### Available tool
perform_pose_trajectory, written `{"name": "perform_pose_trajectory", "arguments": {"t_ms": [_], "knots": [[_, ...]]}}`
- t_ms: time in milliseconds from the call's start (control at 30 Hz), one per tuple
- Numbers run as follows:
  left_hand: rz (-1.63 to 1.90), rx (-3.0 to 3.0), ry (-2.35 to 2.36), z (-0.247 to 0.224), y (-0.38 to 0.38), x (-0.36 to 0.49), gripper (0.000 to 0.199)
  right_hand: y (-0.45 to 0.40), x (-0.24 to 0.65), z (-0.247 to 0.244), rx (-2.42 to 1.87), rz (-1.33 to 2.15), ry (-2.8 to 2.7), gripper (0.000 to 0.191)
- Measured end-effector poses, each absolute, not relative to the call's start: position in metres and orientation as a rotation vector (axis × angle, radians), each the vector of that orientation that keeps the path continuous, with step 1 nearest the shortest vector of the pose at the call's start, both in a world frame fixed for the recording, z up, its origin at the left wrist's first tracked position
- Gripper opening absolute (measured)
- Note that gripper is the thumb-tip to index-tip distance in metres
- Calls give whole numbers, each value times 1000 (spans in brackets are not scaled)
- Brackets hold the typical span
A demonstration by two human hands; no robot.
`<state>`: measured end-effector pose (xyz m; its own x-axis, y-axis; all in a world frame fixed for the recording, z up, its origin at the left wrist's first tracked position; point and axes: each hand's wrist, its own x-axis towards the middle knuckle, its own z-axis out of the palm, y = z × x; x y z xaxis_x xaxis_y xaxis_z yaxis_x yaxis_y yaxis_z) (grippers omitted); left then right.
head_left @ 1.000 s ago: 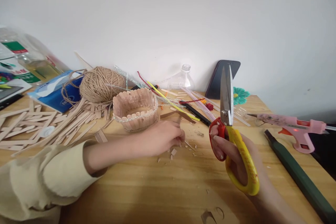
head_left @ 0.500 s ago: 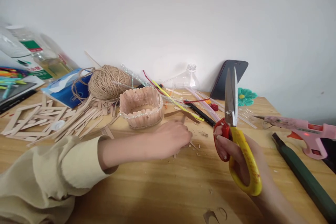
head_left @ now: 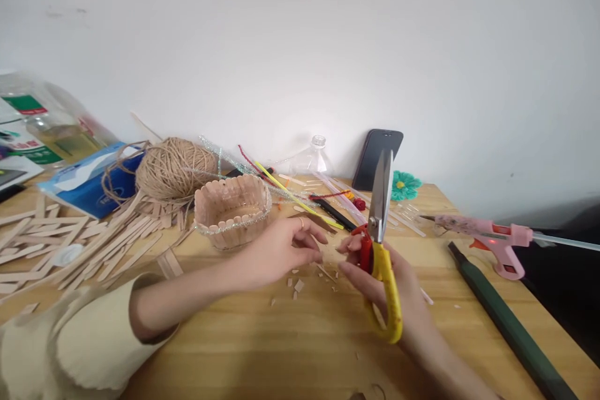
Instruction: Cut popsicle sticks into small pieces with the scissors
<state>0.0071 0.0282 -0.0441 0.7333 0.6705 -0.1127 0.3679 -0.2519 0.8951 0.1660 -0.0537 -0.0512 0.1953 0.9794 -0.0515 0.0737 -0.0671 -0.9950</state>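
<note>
A pair of scissors (head_left: 389,287) with red and yellow handles is held in my right hand (head_left: 403,281), its blades pointing up and nearly together. The thumb and fingertips of that hand stretch to the left beside the red loop. My left hand (head_left: 276,253), with a ring on one finger, hovers over the wooden table (head_left: 244,337), its fingers bent and apart; I see nothing between them. Small wood chips (head_left: 299,286) lie below it. Just behind my left forearm stands a basket made of craft sticks (head_left: 234,234), with a silver tinsel strand around it.
Craft sticks (head_left: 131,256) are heaped at left, near a ball of twine (head_left: 173,165) and a blue packet (head_left: 100,184). Pipe cleaners (head_left: 300,203), a cut bottle top (head_left: 316,159), a phone (head_left: 375,156) and a teal flower (head_left: 405,185) stand behind. A pink glue gun (head_left: 497,237) and dark green tool (head_left: 510,325) lie right.
My left hand has risen off the table and its fingers have spread from a closed grasp. The scissors in my right hand have come closer to it. The view has shifted slightly right and up.
</note>
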Motion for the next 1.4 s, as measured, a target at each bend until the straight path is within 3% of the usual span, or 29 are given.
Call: {"name": "perform_pose_trajectory", "arguments": {"t_ms": [200,367,533,967,1133,1400], "knots": [[461,1508,843,-43,17,9,19,-54,152,-52,-1286,1118,-1064,27],[441,1696,856,-44,11,7,4,-54,148,-53,-1379,1129,-1096,31],[394,1925,829,-45,11,4,11,-51,148,-57,-1435,1094,-1128,30],[764,1553,816,-34,16,0,6,-57,179,-52,-1873,497,-1503,15],[790,1586,846,-34,14,-6,5,-74,193,-66,-1912,468,-1678,29],[747,1379,900,-30,20,-6,10,-69,191,-67,-1992,471,-1590,25]]}}
